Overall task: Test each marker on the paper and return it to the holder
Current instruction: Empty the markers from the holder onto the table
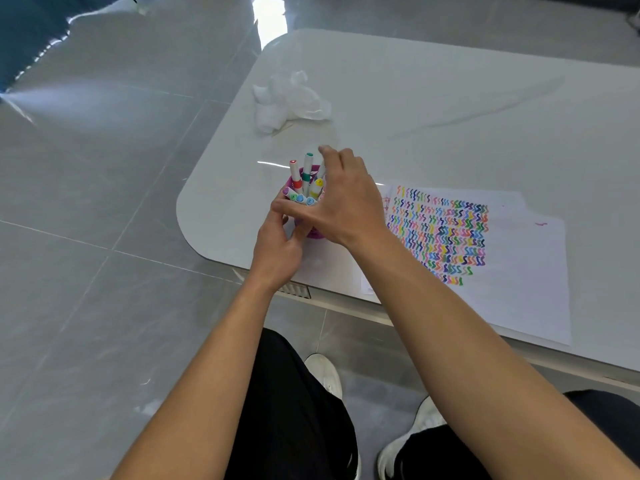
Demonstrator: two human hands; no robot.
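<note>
Purple holder [313, 234] stands near the table's [450, 109] rounded corner, just left of the paper [512, 271]. Markers [306, 174] stand roughly upright in it, long axes vertical, caps up; at least seven show, others hidden. Left hand [277, 247] curls around the holder's near side, fingers touching it. Right hand [343, 199] hovers over the markers, fingers spread; whether it holds one cannot be told. One crumpled tissue [287, 98] lies beyond the holder.

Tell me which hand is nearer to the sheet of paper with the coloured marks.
The right hand. It hovers over the marker holder, just beside the paper's left edge. The left hand is at the holder's near-left side, farther from the paper.
</note>
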